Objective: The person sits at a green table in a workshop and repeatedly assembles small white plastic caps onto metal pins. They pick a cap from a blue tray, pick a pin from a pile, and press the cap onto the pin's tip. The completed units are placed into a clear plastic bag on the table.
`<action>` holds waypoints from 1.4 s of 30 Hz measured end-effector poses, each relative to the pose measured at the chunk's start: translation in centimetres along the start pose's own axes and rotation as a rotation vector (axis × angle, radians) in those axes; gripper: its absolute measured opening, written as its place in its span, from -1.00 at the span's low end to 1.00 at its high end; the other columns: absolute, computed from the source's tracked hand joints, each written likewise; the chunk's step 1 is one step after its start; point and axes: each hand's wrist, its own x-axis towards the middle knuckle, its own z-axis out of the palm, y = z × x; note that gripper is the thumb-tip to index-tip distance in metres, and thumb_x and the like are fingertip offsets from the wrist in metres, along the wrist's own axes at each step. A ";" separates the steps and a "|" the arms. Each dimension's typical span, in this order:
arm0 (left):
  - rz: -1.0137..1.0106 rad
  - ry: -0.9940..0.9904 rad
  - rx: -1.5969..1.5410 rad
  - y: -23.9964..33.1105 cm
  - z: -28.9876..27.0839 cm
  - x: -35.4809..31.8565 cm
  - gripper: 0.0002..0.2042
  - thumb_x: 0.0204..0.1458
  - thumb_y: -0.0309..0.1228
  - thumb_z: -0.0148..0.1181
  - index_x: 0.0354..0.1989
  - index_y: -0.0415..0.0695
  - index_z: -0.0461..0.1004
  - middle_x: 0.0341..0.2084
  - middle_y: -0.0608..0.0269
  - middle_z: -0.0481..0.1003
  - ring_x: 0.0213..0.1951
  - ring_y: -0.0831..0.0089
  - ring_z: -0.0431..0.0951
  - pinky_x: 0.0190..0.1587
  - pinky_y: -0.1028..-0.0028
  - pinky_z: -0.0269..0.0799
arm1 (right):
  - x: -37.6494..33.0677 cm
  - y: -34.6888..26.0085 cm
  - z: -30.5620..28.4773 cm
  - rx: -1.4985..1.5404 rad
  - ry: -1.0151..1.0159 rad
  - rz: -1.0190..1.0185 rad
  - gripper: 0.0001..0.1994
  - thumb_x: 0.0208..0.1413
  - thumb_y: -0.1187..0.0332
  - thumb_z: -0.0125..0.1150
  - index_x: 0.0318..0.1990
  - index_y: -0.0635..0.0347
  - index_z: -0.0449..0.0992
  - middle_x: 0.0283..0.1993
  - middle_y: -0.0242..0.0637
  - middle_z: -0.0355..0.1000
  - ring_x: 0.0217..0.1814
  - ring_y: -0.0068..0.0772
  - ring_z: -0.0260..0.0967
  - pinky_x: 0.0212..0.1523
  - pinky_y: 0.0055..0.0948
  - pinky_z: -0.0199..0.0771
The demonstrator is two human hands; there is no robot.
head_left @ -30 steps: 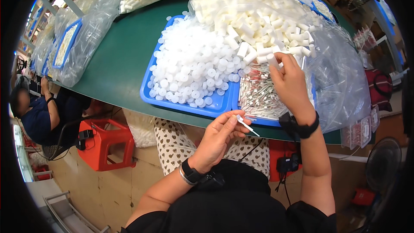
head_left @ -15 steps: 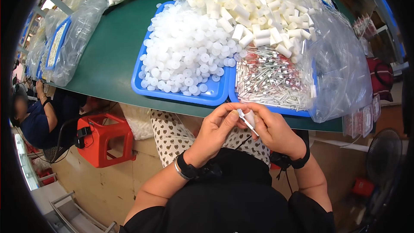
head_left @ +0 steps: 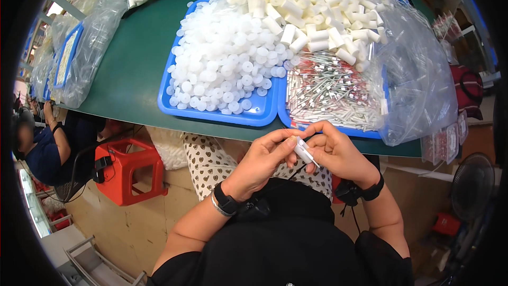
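Over my lap, just off the table's front edge, my two hands meet around a small white cylinder with a thin white stick (head_left: 304,151). My left hand (head_left: 262,160) pinches its upper end between thumb and fingers. The fingers of my right hand (head_left: 338,154) are curled at its other side, thumb close against it; the stick's tip points down to the right. How stick and cylinder join is hidden by the fingers. Beyond my hands, a blue tray (head_left: 259,118) holds many translucent white discs (head_left: 227,69). Beside it, another tray (head_left: 283,111) carries thin white-and-red sticks (head_left: 333,95).
Cream foam cylinders (head_left: 317,21) spill from a clear plastic bag (head_left: 418,85) behind and over the right tray. The table (head_left: 132,69) is green. A red stool (head_left: 124,175) stands at left, near a seated person (head_left: 47,143). A fan (head_left: 471,185) is at far right.
The white piece has turned slightly between my fingers, and its cylinder and stick now lie closer together. My right fingers have shifted around it. The trays appear slightly higher and further left.
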 end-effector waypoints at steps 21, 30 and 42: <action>-0.059 -0.095 -0.193 -1.1 0.9 0.2 -0.91 0.28 -0.42 0.03 -0.11 -0.08 0.29 -0.21 0.15 0.53 -0.41 0.59 0.49 -0.39 0.59 0.40 | -2.0 -1.4 -15.0 -1.545 1.038 -0.405 -0.81 0.13 0.47 0.12 -0.09 0.24 0.42 -0.30 -0.04 0.48 -0.25 0.09 0.46 -0.24 -0.08 0.46; -0.029 -0.099 -0.060 -0.9 0.6 0.0 -0.82 0.31 -0.34 0.01 -0.02 -0.14 0.35 -0.23 0.20 0.51 -0.40 0.63 0.45 -0.40 0.61 0.36 | -1.1 -2.7 -18.2 -1.817 0.844 -0.081 -0.76 0.08 0.45 0.11 -0.07 0.20 0.43 -0.27 -0.07 0.45 -0.23 0.07 0.48 -0.27 -0.07 0.46; 0.005 0.008 -0.289 -0.9 0.0 0.5 -0.79 0.29 -0.31 0.05 -0.18 -0.23 0.41 -0.52 0.31 0.38 -0.47 0.57 0.34 -0.38 0.56 0.28 | -3.2 -3.6 -4.0 -0.914 0.481 -0.532 -0.84 -0.01 0.54 0.27 -0.25 0.27 0.47 -0.38 -0.27 0.49 -0.41 -0.50 0.49 -0.32 -0.51 0.49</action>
